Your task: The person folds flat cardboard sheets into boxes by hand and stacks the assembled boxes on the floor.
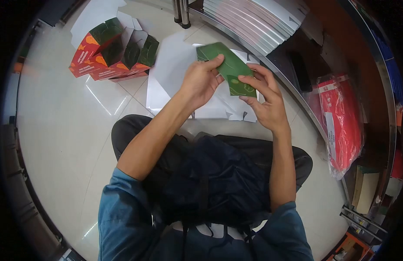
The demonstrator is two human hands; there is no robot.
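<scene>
A green printed cardboard piece (229,63), with a narrower end flap, is held up between both hands. My left hand (202,80) grips its left part, thumb on top and fingers underneath. At its right end my right hand (266,95) pinches the flap between thumb and fingers. Below the piece, white cardboard sheets (166,82) with cut edges lie on the floor in front of my crossed legs. Several red and green folded boxes (110,56) stand at the upper left, their flaps raised.
A metal-edged shelf (297,93) runs along the right, with a stack of pale flat cartons (256,19) on top. A red plastic-wrapped package (340,126) sits on it. Metal legs (181,13) rise at the top, above the tiled floor (66,143).
</scene>
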